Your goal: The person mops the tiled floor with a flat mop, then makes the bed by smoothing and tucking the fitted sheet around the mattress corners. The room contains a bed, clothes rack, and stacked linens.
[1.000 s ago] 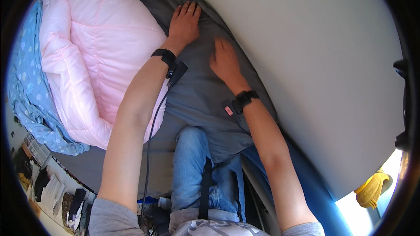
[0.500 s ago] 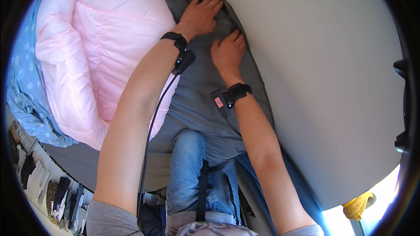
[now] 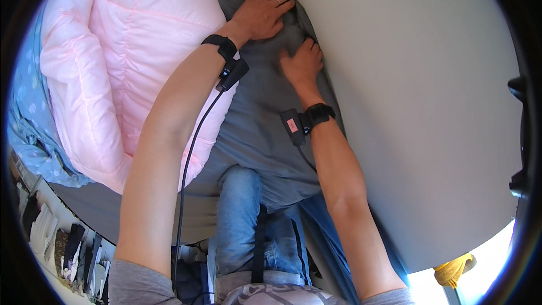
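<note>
A dark grey fitted sheet (image 3: 265, 90) covers the mattress beneath both of my hands. My left hand (image 3: 263, 16) rests palm down on it with fingers spread; its fingertips reach the sheet's edge beside the pale wall panel (image 3: 418, 107). Below it, my right hand (image 3: 304, 66) presses at the same edge. Its thumb stands apart on the sheet, and its other fingers bend down toward the gap by the panel, tips hidden. Neither hand shows an object in it. A pink quilted comforter (image 3: 141, 39) lies to the left, partly under my left forearm.
A blue patterned cloth (image 3: 34, 130) hangs at the far left. Below it, a shelf holds several folded clothes (image 3: 79, 260). My jeans-clad knee (image 3: 240, 197) is on the bed. A cable (image 3: 183, 192) runs down from my left wrist device. A yellow cloth (image 3: 451, 271) hangs lower right.
Both hands have shifted slightly right, toward the panel. The right fingers now bend further down at the sheet's edge. The comforter appears a little further left in view.
</note>
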A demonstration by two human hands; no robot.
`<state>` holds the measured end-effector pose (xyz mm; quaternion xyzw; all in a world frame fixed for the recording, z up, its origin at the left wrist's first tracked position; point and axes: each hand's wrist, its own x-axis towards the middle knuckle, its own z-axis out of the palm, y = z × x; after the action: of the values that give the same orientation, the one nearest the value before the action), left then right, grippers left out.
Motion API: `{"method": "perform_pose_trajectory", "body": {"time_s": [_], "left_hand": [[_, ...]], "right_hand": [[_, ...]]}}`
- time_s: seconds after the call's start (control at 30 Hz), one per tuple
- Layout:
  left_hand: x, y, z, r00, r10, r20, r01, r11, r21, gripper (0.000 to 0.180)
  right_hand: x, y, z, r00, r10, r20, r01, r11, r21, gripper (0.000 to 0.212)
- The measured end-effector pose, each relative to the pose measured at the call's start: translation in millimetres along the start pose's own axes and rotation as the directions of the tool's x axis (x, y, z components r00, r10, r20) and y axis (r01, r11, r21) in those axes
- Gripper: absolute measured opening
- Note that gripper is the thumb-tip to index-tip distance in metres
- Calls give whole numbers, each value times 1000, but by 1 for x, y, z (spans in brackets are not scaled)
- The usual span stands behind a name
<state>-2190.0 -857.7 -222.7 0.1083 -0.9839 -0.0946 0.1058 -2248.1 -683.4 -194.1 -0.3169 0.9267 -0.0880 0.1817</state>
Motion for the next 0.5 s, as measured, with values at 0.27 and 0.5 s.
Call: {"method": "perform_pose_trajectory", "body": {"time_s": [0.27, 0.5], "left_hand": [[6, -4, 1, 1000, 21, -23, -23, 998, -63, 45], [20, -16, -11, 987, 130, -96, -148, 968, -205, 48]], "right_hand": [[-6, -2, -7, 993, -48, -110, 53, 998, 41, 45], [-12, -8, -19, 982, -107, -158, 116, 992, 46, 46]]}}
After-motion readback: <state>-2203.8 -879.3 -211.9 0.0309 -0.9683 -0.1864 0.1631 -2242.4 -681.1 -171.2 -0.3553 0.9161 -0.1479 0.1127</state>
